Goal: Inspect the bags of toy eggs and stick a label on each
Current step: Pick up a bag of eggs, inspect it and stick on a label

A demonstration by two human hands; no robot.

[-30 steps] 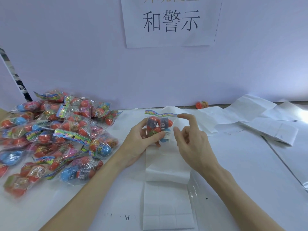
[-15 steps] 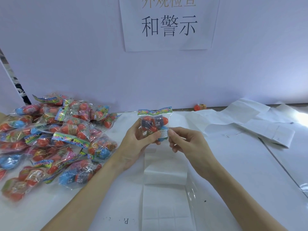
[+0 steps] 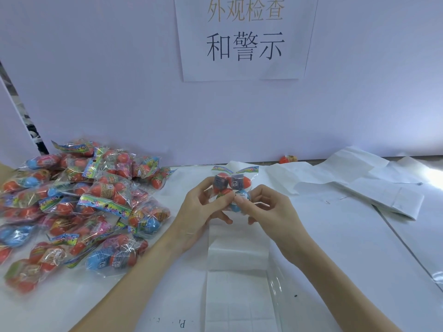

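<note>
A small clear bag of toy eggs (image 3: 233, 182) with a colourful header is held upright above the table's middle. My left hand (image 3: 200, 212) grips its left side with thumb and fingers. My right hand (image 3: 268, 209) pinches its lower right part, thumb pressing on a white label (image 3: 241, 195) stuck over a blue egg. The eggs inside are red and blue. A strip of white label sheets (image 3: 237, 283) lies flat under my hands.
A big pile of bagged toy eggs (image 3: 79, 204) covers the table's left side. Used white backing sheets (image 3: 359, 183) lie crumpled at the right. One loose red egg (image 3: 287, 159) sits by the back wall. A paper sign (image 3: 244, 37) hangs on the wall.
My right hand, which had its forefinger raised near the bag's top, came down and now pinches the bag's lower right over the label. The bag rose slightly.
</note>
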